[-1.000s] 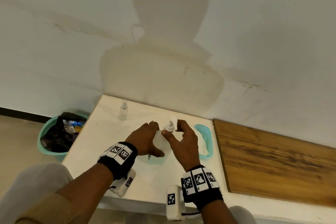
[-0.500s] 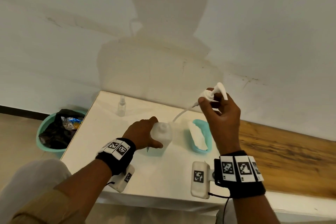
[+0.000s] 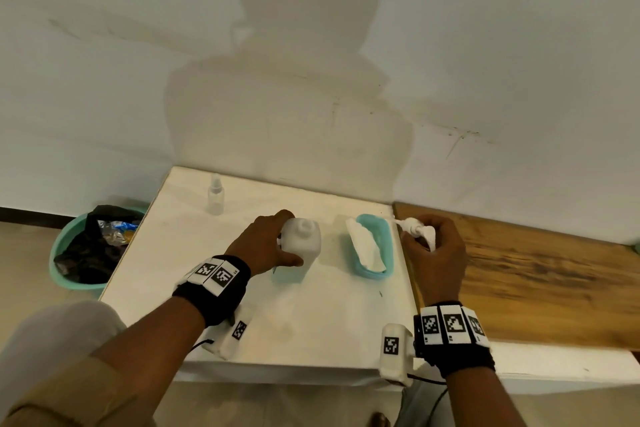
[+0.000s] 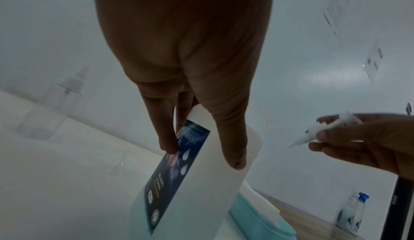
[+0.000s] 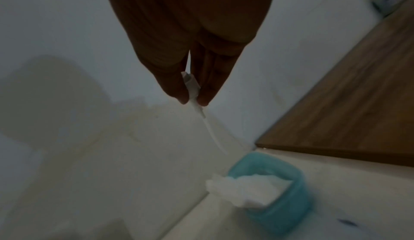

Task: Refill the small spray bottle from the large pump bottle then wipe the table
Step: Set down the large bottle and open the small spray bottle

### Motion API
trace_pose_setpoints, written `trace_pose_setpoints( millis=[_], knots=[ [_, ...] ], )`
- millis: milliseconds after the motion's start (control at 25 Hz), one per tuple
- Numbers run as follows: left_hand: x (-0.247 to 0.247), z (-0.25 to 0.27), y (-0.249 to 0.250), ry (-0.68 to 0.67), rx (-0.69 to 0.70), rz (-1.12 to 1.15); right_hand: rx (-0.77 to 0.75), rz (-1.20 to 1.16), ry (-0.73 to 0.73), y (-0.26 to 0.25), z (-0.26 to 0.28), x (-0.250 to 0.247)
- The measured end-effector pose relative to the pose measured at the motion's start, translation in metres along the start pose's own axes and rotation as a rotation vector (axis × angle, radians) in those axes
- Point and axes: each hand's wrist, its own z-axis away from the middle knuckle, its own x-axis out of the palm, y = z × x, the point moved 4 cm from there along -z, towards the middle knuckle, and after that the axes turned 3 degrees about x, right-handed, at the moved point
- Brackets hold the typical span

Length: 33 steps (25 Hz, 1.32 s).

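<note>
The large white bottle (image 3: pixel 302 242) stands mid-table with its neck uncovered; my left hand (image 3: pixel 266 246) grips its side, thumb in front. Its dark label (image 4: pixel 177 173) shows in the left wrist view. My right hand (image 3: pixel 429 250) holds the removed white pump head (image 3: pixel 417 229) low over the seam between the white table (image 3: pixel 311 315) and the wooden surface, its thin dip tube (image 5: pixel 212 134) trailing toward the teal tray. The small clear spray bottle (image 3: pixel 215 193) stands upright at the table's far left, apart from both hands.
A teal tray (image 3: pixel 375 246) holding a white cloth (image 3: pixel 363 246) lies right of the large bottle. A wooden surface (image 3: pixel 540 281) adjoins the table's right side. A teal bin (image 3: pixel 60 253) with a black bag sits on the floor at left. The wall stands right behind.
My right hand lifted the pump head out of the large bottle, raised it high, then brought it down to the right by the teal tray. My left hand stayed on the bottle.
</note>
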Motion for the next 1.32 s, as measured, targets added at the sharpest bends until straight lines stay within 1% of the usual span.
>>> trace_pose_setpoints(
  millis=[200,280,360,480,600,680,760,880,1000,1320],
  knots=[
    [0.006,-0.006,0.001,0.021,0.009,0.038,0.091,0.090,0.174,0.048,0.000,-0.006],
    [0.007,-0.007,-0.001,0.026,0.007,0.047,0.144,0.133,0.211,0.061,-0.002,-0.005],
    [0.008,-0.008,-0.002,0.029,0.001,0.055,0.210,0.165,0.207,0.071,-0.002,-0.002],
    [0.007,-0.007,-0.003,0.033,-0.008,0.060,0.391,0.271,0.117,0.092,0.001,0.006],
    [0.006,-0.007,-0.005,0.032,-0.010,0.059,0.558,0.451,-0.044,0.115,0.003,0.016],
    [0.005,-0.007,-0.004,0.022,-0.012,0.048,0.629,0.541,-0.180,0.127,0.005,0.023],
    [0.004,-0.007,-0.003,0.006,-0.016,0.037,0.667,0.611,-0.271,0.138,0.009,0.027],
    [0.003,-0.006,-0.001,-0.016,-0.026,0.026,0.701,0.700,-0.360,0.150,0.016,0.032],
    [0.001,-0.005,-0.002,-0.035,-0.041,0.016,0.670,0.765,-0.377,0.151,0.020,0.035],
    [-0.001,-0.003,-0.005,-0.079,-0.060,-0.083,0.614,0.797,-0.458,0.139,0.014,0.036]
  ],
)
